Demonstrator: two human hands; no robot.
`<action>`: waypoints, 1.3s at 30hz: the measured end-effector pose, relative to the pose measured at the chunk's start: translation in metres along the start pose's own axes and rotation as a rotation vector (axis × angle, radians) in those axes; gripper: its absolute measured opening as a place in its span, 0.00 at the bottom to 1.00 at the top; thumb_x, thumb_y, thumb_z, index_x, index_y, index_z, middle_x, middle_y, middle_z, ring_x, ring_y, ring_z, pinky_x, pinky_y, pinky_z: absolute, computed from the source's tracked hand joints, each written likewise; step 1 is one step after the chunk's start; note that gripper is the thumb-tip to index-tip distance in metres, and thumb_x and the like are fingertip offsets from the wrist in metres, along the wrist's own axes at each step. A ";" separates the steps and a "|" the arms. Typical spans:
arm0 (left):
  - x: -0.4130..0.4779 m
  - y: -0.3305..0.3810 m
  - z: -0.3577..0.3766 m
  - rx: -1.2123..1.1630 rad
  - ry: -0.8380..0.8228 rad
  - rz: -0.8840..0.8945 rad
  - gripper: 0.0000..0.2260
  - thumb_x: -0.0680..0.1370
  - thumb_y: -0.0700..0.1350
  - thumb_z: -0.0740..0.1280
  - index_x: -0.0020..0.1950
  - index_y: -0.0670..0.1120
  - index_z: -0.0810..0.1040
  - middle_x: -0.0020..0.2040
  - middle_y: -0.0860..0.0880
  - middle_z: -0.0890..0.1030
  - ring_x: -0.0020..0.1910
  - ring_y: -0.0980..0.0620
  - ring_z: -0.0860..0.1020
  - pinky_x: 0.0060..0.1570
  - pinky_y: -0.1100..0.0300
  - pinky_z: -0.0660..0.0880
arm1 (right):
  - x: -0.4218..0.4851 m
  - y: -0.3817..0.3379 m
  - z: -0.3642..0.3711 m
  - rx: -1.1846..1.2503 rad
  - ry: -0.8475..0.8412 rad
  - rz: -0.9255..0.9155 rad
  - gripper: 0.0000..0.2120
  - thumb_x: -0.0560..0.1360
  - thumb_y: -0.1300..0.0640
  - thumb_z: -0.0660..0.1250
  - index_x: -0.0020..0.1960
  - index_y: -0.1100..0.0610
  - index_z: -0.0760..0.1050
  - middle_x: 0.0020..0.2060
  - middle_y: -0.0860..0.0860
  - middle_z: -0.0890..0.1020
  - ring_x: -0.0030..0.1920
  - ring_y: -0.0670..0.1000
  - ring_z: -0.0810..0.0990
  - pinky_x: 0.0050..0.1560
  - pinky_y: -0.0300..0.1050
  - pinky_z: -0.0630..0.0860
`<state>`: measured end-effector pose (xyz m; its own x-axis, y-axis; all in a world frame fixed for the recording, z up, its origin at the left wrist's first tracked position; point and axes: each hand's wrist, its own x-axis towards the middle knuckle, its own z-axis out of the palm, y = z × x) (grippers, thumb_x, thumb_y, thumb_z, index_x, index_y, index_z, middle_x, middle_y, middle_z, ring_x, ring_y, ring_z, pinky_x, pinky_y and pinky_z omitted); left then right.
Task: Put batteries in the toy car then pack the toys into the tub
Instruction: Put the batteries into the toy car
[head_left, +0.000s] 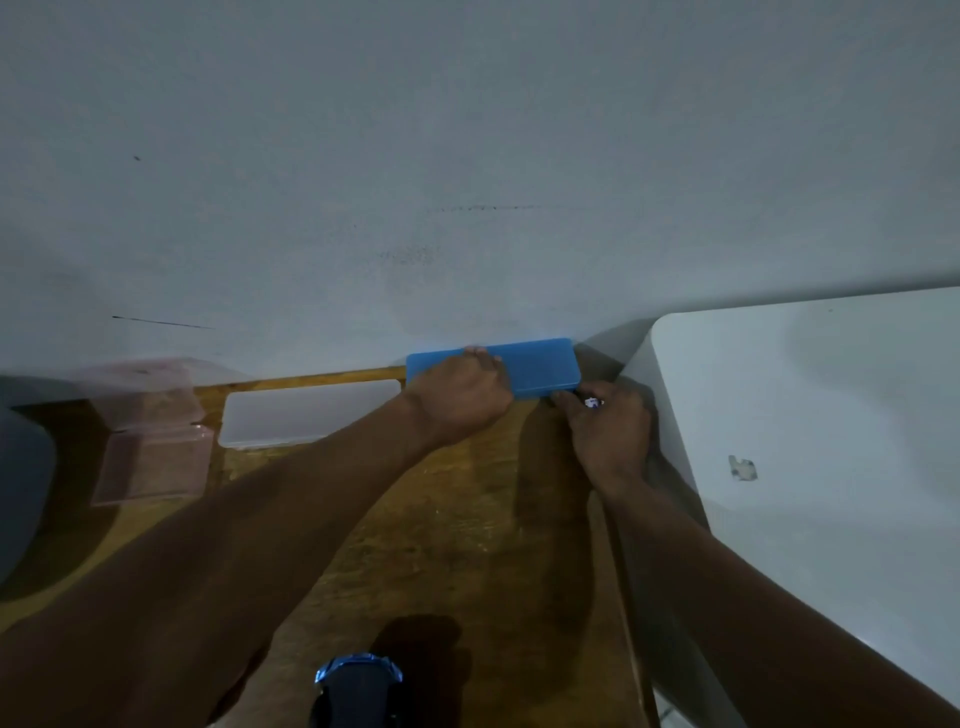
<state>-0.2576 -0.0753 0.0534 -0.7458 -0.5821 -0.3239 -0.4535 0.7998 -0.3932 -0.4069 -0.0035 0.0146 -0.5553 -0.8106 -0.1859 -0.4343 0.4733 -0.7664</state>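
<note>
The blue case (540, 366) lay lengthwise along the wall (467, 182), the left hand (460, 400) gripping its left half, the right hand (608, 434) pinching a small pale thing (592, 402) at its near right corner.

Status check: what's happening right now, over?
Left hand grips blue case by the wall. Right hand pinches small object at its corner, unidentifiable. Toy car untouched, nearest the camera.
</note>
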 end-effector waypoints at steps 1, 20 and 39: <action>0.000 -0.002 -0.001 -0.024 -0.006 0.007 0.19 0.82 0.39 0.56 0.70 0.30 0.64 0.64 0.31 0.74 0.61 0.37 0.76 0.56 0.48 0.76 | 0.000 -0.001 -0.001 -0.004 -0.003 -0.005 0.13 0.73 0.54 0.72 0.55 0.59 0.81 0.49 0.53 0.85 0.42 0.44 0.77 0.43 0.36 0.73; -0.013 -0.059 -0.032 -0.788 0.014 -0.126 0.08 0.80 0.42 0.63 0.45 0.41 0.78 0.39 0.50 0.71 0.41 0.50 0.71 0.43 0.55 0.70 | -0.027 -0.043 -0.025 0.217 -0.123 0.289 0.11 0.74 0.50 0.71 0.46 0.60 0.79 0.36 0.54 0.81 0.33 0.50 0.78 0.31 0.39 0.77; -0.014 -0.056 -0.025 -0.818 0.008 -0.162 0.07 0.80 0.41 0.63 0.45 0.39 0.78 0.42 0.42 0.77 0.40 0.45 0.76 0.41 0.53 0.72 | 0.006 -0.101 0.004 0.700 -0.407 0.685 0.18 0.77 0.75 0.50 0.63 0.65 0.67 0.40 0.58 0.69 0.39 0.54 0.73 0.59 0.57 0.74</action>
<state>-0.2343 -0.1080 0.1014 -0.6432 -0.7005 -0.3094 -0.7643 0.5623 0.3157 -0.3639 -0.0576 0.0887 -0.1910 -0.5619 -0.8048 0.4587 0.6738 -0.5793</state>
